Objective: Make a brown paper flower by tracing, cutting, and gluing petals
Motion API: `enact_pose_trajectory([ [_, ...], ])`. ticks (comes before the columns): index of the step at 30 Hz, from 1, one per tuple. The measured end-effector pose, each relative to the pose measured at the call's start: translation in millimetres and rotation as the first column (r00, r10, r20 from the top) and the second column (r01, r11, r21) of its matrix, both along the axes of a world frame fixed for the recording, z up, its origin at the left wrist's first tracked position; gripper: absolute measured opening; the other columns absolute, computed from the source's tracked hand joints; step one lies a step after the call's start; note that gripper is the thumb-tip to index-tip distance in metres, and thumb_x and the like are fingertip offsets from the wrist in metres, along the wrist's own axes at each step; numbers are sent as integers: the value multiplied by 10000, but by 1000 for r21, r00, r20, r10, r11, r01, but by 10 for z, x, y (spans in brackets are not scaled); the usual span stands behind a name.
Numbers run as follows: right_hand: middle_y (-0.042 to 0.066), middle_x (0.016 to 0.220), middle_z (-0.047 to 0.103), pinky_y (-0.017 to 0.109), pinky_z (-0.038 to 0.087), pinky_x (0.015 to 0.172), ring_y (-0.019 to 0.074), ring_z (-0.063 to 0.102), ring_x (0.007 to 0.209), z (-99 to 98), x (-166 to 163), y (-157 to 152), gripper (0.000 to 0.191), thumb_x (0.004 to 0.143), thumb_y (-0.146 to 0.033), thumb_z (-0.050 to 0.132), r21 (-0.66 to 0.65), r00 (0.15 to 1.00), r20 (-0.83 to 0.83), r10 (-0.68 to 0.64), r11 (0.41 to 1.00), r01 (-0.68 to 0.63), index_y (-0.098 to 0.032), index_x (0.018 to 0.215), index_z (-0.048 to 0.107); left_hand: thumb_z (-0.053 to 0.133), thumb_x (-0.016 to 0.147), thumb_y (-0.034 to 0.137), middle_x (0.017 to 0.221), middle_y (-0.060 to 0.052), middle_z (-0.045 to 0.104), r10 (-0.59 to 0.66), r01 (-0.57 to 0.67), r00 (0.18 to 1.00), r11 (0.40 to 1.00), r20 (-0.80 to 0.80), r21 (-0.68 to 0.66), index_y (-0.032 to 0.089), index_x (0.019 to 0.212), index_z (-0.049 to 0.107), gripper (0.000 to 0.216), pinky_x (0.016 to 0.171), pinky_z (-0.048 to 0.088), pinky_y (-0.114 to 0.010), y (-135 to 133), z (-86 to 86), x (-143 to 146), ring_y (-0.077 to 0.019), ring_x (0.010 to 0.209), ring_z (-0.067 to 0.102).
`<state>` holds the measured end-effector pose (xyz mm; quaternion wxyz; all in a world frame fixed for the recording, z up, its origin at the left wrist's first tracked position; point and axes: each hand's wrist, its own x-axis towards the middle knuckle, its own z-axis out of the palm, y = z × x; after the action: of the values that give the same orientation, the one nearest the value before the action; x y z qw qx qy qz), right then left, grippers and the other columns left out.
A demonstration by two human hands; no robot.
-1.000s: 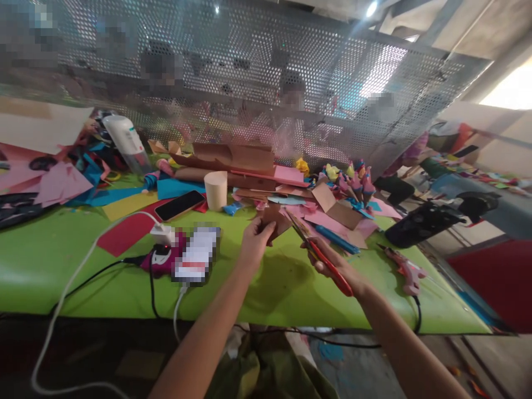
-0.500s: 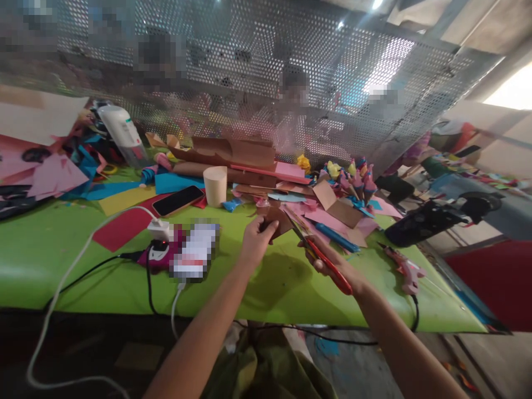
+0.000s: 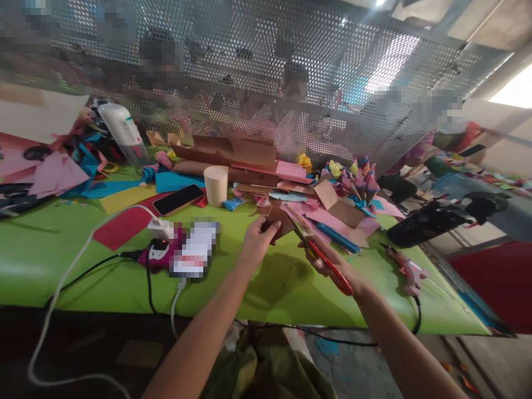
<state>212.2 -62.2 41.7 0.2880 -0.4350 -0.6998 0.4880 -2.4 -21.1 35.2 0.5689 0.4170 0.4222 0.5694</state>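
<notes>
You hold red-handled scissors [image 3: 330, 267] to brown paper [image 3: 282, 225] above a green desk [image 3: 103, 291].
Your right hand [image 3: 333, 254] wraps around the handles, blades at the paper's right edge; the scissors look rigid and moderately light, best gripped by the loops. Your left hand [image 3: 258, 239] pinches the paper's left side between thumb and fingers, out over the desk; it is likely light, thin and fairly stiff but easily creased, best held there, clear of the blades. Against half a second earlier, hands, scissors and paper sit almost unchanged.
</notes>
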Motion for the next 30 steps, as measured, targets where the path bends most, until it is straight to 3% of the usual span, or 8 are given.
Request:
enact_pose_trajectory([
  [7,0,813,464,241,262,483,123,366,621,-9,-10,-2,624,821,-721,609,-12,1000,-10,-30,999,30,-209,1176,570,749,676,410,681,1,618,-17,17,1000,1000,13,-11,172,793,666,278,443,379,-183,0,-15,3,-93,551,520],
  [14,-11,777,474,243,261,474,117,368,589,38,-52,5,550,785,-649,683,-39,997,-34,-68,997,67,-211,1102,582,750,660,433,678,-1,627,-17,17,1000,1000,12,-25,174,784,667,299,447,376,-194,7,-30,10,-98,545,519],
  [30,-26,727,469,241,251,444,110,355,556,-131,0,78,502,747,-576,741,-24,992,-48,-118,993,117,-204,1059,611,710,706,418,662,9,615,-41,41,999,999,-11,-8,177,805,689,262,453,319,-206,35,-105,12,-86,517,470],
])
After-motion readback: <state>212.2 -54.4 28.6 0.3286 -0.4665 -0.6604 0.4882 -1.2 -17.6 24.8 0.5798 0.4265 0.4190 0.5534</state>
